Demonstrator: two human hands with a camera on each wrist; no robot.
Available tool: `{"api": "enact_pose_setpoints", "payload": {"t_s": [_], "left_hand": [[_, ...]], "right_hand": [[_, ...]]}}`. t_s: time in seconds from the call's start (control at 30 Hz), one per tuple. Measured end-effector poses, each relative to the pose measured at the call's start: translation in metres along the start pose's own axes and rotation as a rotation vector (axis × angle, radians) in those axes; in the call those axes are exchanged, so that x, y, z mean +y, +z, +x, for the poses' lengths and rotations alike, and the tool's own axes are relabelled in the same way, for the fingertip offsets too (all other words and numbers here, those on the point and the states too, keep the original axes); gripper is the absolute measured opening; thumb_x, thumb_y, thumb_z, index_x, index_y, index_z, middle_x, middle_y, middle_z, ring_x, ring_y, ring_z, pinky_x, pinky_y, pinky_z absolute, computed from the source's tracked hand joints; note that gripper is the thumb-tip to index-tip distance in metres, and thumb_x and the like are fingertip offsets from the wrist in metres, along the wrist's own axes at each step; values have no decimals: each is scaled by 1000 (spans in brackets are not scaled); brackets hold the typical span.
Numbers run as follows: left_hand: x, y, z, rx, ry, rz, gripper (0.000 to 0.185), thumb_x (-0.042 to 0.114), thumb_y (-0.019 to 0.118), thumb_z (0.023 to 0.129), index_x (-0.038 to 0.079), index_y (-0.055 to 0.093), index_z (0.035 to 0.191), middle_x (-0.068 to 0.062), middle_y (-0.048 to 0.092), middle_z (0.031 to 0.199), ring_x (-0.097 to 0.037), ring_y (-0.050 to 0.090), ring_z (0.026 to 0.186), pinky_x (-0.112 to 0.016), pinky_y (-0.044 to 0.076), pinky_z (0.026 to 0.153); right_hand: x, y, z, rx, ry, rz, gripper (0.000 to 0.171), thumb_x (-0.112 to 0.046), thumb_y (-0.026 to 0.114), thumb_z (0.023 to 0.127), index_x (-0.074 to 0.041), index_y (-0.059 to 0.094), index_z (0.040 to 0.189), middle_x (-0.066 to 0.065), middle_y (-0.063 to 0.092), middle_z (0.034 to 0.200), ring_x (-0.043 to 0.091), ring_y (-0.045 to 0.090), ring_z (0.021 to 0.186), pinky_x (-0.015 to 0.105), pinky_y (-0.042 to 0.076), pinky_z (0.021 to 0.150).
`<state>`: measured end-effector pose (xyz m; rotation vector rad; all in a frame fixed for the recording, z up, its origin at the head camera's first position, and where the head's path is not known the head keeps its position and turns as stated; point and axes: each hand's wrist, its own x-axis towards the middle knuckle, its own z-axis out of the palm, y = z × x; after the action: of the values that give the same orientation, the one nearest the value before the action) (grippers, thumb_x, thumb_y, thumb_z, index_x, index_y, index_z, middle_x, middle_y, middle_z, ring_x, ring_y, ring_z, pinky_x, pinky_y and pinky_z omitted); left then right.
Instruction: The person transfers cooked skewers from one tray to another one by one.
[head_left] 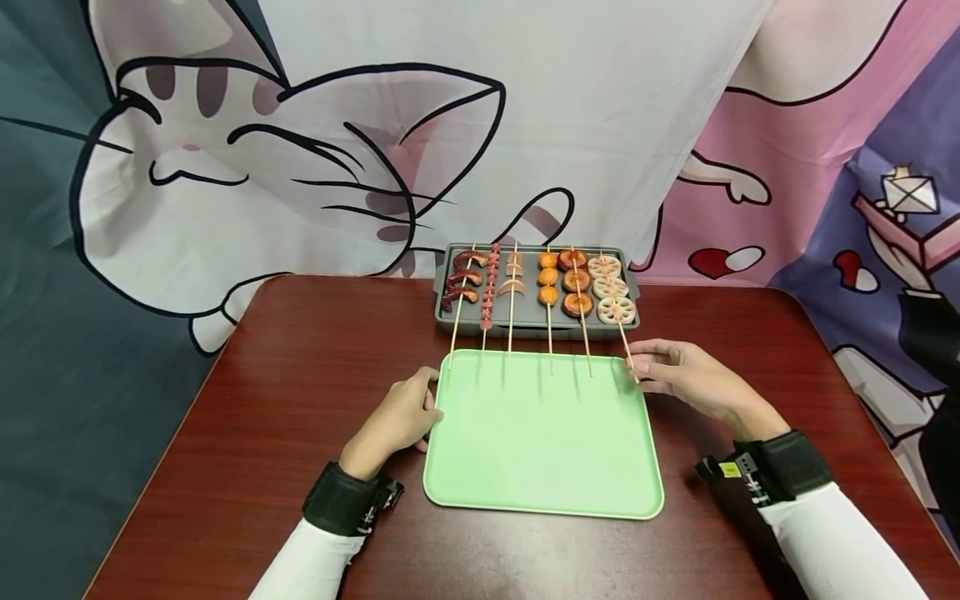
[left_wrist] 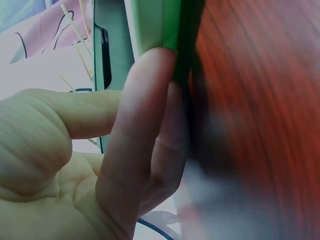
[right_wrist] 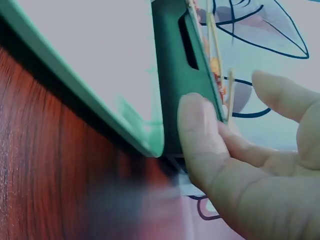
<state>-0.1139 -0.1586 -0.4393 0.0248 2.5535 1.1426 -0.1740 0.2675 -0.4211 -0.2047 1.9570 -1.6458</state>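
Note:
My left hand (head_left: 401, 408) grips the left edge of a light green rectangular tray (head_left: 540, 450). One finger (left_wrist: 140, 100) meets the tray's edge in the left wrist view. At the tray's far right corner is my right hand (head_left: 678, 371), thumb and fingers spread apart around the stick end of a lotus root skewer (head_left: 617, 311). That skewer lies on a grey grill pan (head_left: 528, 332) behind the tray, with several others: sausage slices (head_left: 463, 277), small pink pieces (head_left: 489, 287), pale curved pieces (head_left: 512, 286), yellow balls (head_left: 548, 279) and brown rounds (head_left: 577, 283). Their sticks extend over the tray's far edge.
A dark red-brown wooden table (head_left: 300, 367) bears everything. Behind it hangs a curtain (head_left: 600, 108) with cartoon prints. Each wrist wears a black strap (head_left: 341, 500) over a white sleeve. A dark object (head_left: 941, 400) stands at the far right.

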Motion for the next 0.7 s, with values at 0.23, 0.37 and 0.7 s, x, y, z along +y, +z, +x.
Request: {"api": "enact_pose_setpoints", "payload": {"t_s": [0.23,0.37,0.7], "left_hand": [[-2,1,-1,12,6,3,60,-4,69,94,-2,44,148,-12,56,85,-22,62,49,-31,58,45],[-2,1,0,13,4,0,59,-4,69,94,-2,44,147,-12,56,85,-22,62,49,-31,58,44],[-1,1,1,5,-3,-9,59,-5,68,94,-1,43,148,-13,56,86,-22,62,49,-31,58,45]], "right_hand": [[4,1,11,5,-51,203,37,-6,58,105,6,52,140,4,72,118,11,71,107,26,61,95],[6,2,16,-9,-67,325,23,1,56,104,-11,69,119,2,76,109,12,73,100,28,63,91],[5,4,20,8,-59,374,22,5,59,102,-5,69,119,1,78,101,10,75,90,23,63,79]]}}
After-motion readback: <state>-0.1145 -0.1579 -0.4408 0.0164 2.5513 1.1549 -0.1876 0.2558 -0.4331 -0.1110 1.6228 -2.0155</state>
